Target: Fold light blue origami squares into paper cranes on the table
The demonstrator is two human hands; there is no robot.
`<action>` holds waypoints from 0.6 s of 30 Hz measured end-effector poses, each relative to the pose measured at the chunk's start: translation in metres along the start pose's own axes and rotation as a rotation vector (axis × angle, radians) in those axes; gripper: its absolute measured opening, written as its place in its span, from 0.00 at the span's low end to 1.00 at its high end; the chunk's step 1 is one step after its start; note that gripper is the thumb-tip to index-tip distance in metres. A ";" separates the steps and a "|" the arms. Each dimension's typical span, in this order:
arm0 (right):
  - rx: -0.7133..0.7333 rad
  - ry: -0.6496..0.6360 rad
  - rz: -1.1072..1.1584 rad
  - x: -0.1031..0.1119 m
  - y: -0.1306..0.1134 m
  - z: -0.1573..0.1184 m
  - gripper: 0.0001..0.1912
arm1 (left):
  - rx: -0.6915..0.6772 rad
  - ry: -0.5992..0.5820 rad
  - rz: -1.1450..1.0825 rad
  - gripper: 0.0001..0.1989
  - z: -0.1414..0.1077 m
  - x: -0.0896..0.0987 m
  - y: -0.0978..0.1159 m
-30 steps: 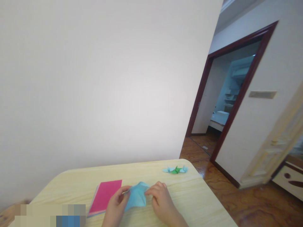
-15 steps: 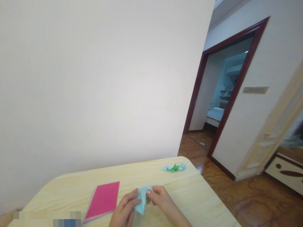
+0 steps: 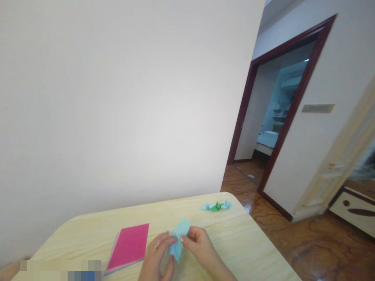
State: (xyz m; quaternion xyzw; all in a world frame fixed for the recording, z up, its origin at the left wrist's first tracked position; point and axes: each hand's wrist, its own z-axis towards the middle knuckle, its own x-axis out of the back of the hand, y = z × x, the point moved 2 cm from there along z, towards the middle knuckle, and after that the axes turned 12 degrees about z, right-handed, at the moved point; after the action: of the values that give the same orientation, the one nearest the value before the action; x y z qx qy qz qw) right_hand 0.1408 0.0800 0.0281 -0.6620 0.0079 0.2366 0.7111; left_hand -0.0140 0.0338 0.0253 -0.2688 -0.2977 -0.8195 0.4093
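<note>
A pale wooden table (image 3: 73,249) fills the bottom of the view, its rounded corner running up beyond the grip toward a plain white wall (image 3: 117,97). Far past the grip and to the right, a dark red door frame (image 3: 304,105) opens onto a brightly lit room, and a polished wooden floor (image 3: 293,242) spreads out below the table's edge.

On the table, just left of the grip, lies a stack of paper squares (image 3: 127,246), bright pink on top with other colours showing along the edges. Well beyond the grip and to the right sits a small paper crane (image 3: 216,206), green at the middle and pale blue at the ends. A blurred patch covers the near left part of the table, so what lies there cannot be told.

Both hands are closed in a pinch on a folded blue paper (image 3: 177,239), held up between them and off the table. The left hand (image 3: 154,257), which wears a ring (image 3: 156,246), presses its fingers against the paper's left side, while the right hand (image 3: 197,248) pinches the right side with its fingertips (image 3: 184,239). The paper's narrow end points down. On so small a piece, fingertips kept close to the fold and pressing evenly from both sides would best stop the layers from slipping apart.
</note>
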 end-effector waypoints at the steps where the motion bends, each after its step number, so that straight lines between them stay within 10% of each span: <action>1: 0.004 -0.007 -0.023 0.000 0.000 0.000 0.17 | 0.030 -0.002 -0.006 0.14 0.001 0.001 0.001; 18: -0.008 -0.147 -0.126 -0.014 0.001 -0.009 0.19 | 0.381 -0.015 -0.292 0.09 0.005 0.004 0.009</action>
State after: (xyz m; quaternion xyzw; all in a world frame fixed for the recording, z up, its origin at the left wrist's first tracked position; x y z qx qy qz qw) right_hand 0.1305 0.0672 0.0302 -0.6449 -0.0869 0.2391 0.7207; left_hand -0.0076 0.0310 0.0337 -0.1469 -0.4855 -0.7972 0.3275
